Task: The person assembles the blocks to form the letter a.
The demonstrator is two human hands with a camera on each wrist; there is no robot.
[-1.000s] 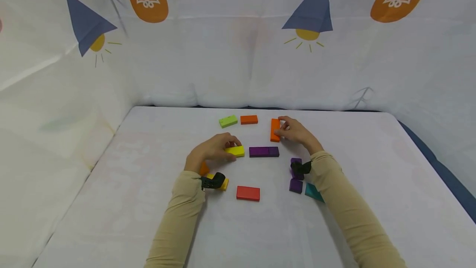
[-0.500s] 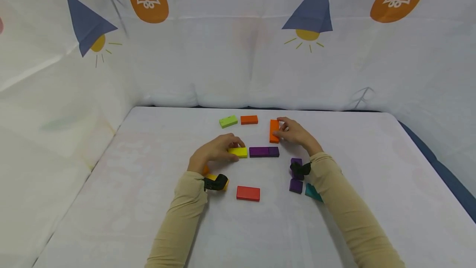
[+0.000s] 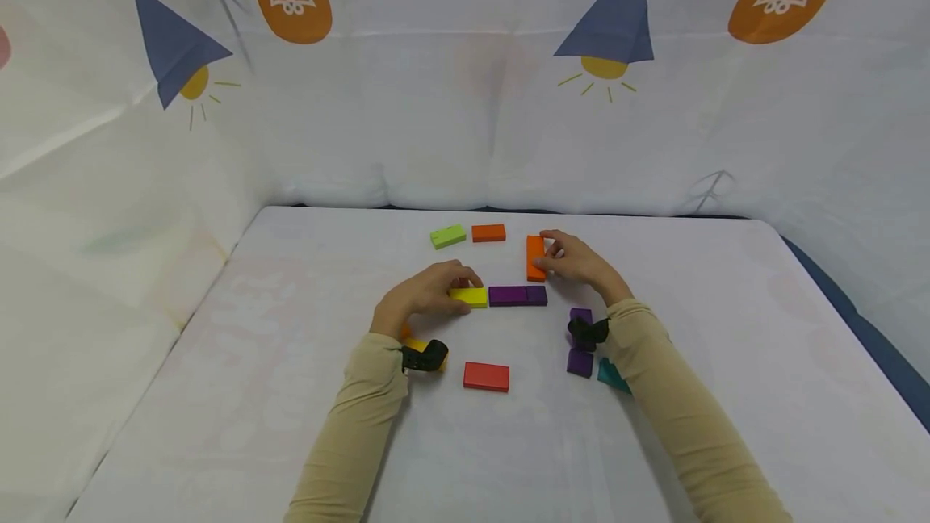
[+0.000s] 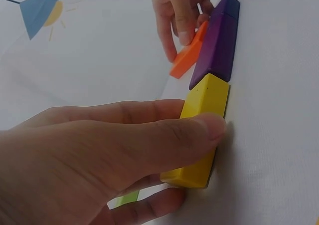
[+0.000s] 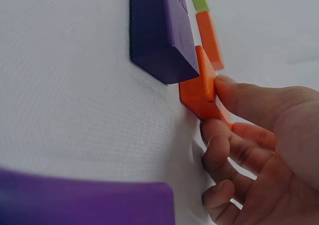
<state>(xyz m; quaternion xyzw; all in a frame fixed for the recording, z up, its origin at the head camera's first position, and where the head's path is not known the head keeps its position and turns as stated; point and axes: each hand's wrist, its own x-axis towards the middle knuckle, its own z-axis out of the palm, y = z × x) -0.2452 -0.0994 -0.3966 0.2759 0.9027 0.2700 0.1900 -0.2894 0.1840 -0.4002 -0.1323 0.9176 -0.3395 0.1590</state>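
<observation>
The left hand [image 4: 112, 152] hides part of the yellow block [image 4: 205, 98]

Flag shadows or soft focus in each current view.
Head: soft shadows inboard of the beige fabric sleeves; left wrist: soft shadow right of the yellow rectangular block; right wrist: near purple rectangular block, cropped at lower left, looks slightly soft; shadow left of the fingers.

Yellow block [image 4: 205, 98]: smooth, low gloss, painted-looking; orange block [image 5: 200, 88] likewise. Bench cover [image 5: 89, 110]: matt cloth, fine weave. Sleeves [image 3: 354, 426]: matt cloth.
</observation>
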